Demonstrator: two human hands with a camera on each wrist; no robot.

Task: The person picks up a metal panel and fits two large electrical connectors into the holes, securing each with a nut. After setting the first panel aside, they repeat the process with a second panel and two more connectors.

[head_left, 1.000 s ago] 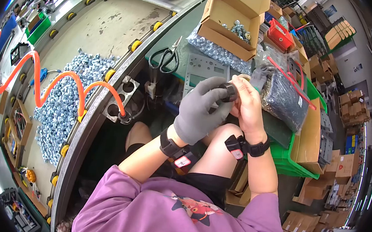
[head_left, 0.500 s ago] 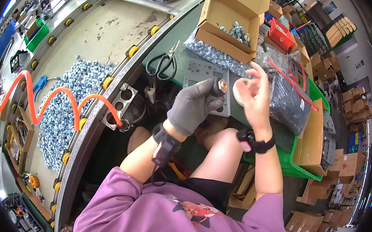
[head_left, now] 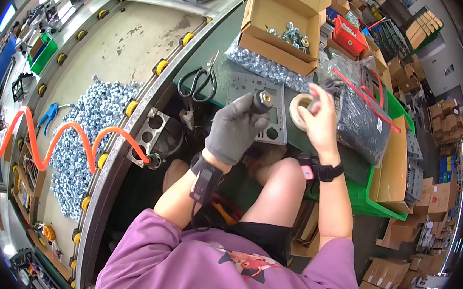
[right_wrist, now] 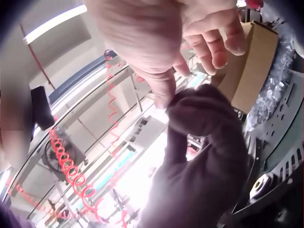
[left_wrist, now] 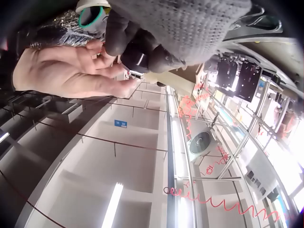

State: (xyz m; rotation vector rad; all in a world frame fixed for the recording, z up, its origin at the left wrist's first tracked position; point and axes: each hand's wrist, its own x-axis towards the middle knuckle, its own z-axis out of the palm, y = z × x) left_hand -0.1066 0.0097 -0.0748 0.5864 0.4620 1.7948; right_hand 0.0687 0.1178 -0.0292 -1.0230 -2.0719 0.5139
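Observation:
Gloved in grey, the left hand [head_left: 234,131] holds a black round part [head_left: 263,100] with a brass-coloured centre facing up. In the left wrist view, gloved fingers curl round this dark part [left_wrist: 135,58]. The bare right hand [head_left: 323,125] is raised to the right of it, fingers spread and apart from the part. Beside its fingertips is a roll of pale tape [head_left: 295,112]; whether they touch cannot be told. The right wrist view shows the bare fingers [right_wrist: 213,50] holding nothing. Behind the left hand lies a grey perforated metal plate [head_left: 275,119].
Black-handled scissors [head_left: 197,83] lie left of the plate. Beyond it are bagged metal pieces [head_left: 268,68] and an open cardboard box [head_left: 276,44]. Plastic-wrapped goods [head_left: 363,123] and a green crate [head_left: 372,203] stand right. Many small metal pieces [head_left: 86,132] cover part of the left table.
The hands were together at the black part and have separated. The left hand moved left with the part, while the right hand let go and spread its fingers. The tape roll came into view.

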